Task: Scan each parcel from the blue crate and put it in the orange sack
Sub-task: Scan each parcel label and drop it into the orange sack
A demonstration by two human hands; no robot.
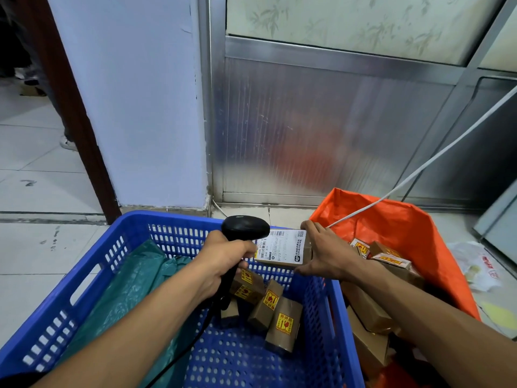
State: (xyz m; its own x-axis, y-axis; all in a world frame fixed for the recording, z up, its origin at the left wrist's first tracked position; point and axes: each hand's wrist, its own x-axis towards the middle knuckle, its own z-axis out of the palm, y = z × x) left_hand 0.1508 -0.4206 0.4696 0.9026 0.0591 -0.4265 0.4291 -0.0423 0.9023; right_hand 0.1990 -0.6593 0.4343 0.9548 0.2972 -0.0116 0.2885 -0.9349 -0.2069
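**Scanner aimed at a labelled parcel above the crate's far corner**

The left hand (223,256) is gripping the handle of a black barcode scanner (242,230), fingers curled tight around it, with the scanner's head pointing right toward the parcel. A dark cable is trailing down from the handle across the crate.

The right hand (326,254) is holding a small cardboard parcel (284,249) by its right end, thumb under the near edge and fingers over the far edge, pinching it between them. The parcel's white shipping label is facing up, with barcodes showing, just beside the scanner's head. It is hanging over the far right corner of the blue crate (92,278), close to the edge of the orange sack (402,228).

Inside the crate, 3 or so small brown boxes (282,320) with yellow and red stickers are lying tilted against one another near the right wall, and a green plastic bag (131,287) is lying crumpled along the left side.

The orange sack is standing open just to the right of the crate, touching it, with several more cardboard parcels (389,257) piled inside. A white cable (419,169) is running from the upper right down across the sack's mouth. A crumpled white wrapper (475,264) is lying on the tiled floor to the right of the sack.
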